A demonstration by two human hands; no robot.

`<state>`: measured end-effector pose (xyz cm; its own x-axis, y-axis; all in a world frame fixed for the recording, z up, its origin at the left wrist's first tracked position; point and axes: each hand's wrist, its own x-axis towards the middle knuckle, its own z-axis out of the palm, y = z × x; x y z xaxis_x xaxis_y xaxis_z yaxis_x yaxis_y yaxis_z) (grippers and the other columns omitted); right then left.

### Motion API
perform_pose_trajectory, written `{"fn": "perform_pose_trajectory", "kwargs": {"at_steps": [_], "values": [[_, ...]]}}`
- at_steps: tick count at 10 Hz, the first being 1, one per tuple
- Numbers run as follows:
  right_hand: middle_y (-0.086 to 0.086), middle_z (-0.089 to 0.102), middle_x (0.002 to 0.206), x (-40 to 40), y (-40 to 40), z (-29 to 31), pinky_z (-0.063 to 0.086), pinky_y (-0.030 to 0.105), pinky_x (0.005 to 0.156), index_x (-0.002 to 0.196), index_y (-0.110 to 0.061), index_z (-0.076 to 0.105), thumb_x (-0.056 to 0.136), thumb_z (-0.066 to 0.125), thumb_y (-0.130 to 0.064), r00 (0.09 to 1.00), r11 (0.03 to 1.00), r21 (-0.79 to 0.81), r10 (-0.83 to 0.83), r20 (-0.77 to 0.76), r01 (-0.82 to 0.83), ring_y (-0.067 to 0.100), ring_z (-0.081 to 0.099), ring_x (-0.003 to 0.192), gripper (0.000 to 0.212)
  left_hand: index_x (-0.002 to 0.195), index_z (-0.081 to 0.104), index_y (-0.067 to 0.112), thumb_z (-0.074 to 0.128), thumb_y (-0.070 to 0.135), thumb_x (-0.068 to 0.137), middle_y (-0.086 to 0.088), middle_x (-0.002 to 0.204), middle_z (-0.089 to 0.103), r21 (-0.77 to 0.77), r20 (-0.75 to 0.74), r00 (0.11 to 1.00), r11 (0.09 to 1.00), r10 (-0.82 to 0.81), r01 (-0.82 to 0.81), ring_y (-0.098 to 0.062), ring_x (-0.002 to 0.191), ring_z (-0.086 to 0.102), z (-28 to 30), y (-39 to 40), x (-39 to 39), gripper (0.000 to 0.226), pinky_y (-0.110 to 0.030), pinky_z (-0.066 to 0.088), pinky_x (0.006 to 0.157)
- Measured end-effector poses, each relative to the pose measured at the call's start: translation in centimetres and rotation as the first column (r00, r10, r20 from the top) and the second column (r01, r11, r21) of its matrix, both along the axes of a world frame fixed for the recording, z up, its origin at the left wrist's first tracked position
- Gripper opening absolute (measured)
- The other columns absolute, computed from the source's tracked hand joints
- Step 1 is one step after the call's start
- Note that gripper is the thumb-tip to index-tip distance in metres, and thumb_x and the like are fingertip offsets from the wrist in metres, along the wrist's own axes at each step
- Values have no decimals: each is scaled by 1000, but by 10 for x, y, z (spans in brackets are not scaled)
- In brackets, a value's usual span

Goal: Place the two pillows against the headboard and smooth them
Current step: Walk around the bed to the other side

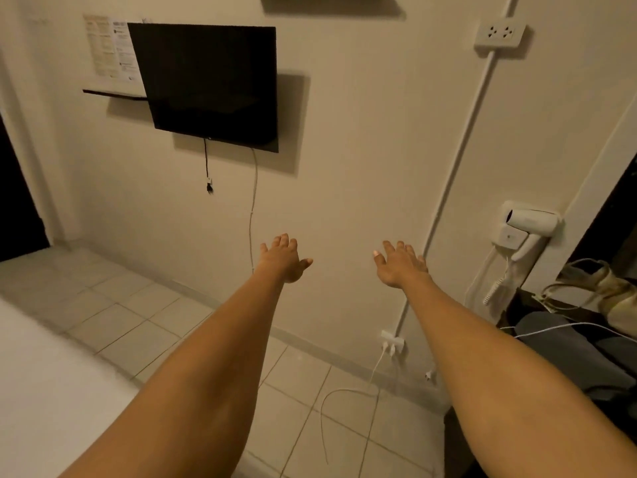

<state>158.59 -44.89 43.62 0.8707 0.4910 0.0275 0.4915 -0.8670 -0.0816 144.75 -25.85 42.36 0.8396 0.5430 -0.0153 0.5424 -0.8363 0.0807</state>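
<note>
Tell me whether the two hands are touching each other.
Apart. The head view shows the left hand and the right hand both spread open and empty, with a stretch of bare wall plainly visible between them.

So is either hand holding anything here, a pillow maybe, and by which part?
Nothing is held. The left hand and right hand are both open, fingers spread, stretched out in the air toward the wall. No pillow is in view.

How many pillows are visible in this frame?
0. Only a bed corner shows at lower left; both hands are empty. Pillows may lie outside the view.
</note>
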Motion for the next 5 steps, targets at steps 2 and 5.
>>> {"fn": "perform_pose_trajectory", "kwargs": {"at_steps": [2,5], "values": [[11,6,164,66,44,0,9,49,120,155,-21,11,101,16,-48,990,990,0,139,-9,-139,28,5,151,61,156,5,8,25,53,100,-12,164,-2,-11,-20,993,993,118,-119,-28,152,-1,-1,26,45,75,-51,7,121],[11,5,164,147,140,-11,9,50,120,155,-20,10,101,14,-48,968,969,-2,248,-32,-249,29,5,151,61,156,6,7,26,53,100,-12,164,-1,1,-23,973,973,229,-229,-28,152,0,-14,111,103,76,-51,7,122]]}}
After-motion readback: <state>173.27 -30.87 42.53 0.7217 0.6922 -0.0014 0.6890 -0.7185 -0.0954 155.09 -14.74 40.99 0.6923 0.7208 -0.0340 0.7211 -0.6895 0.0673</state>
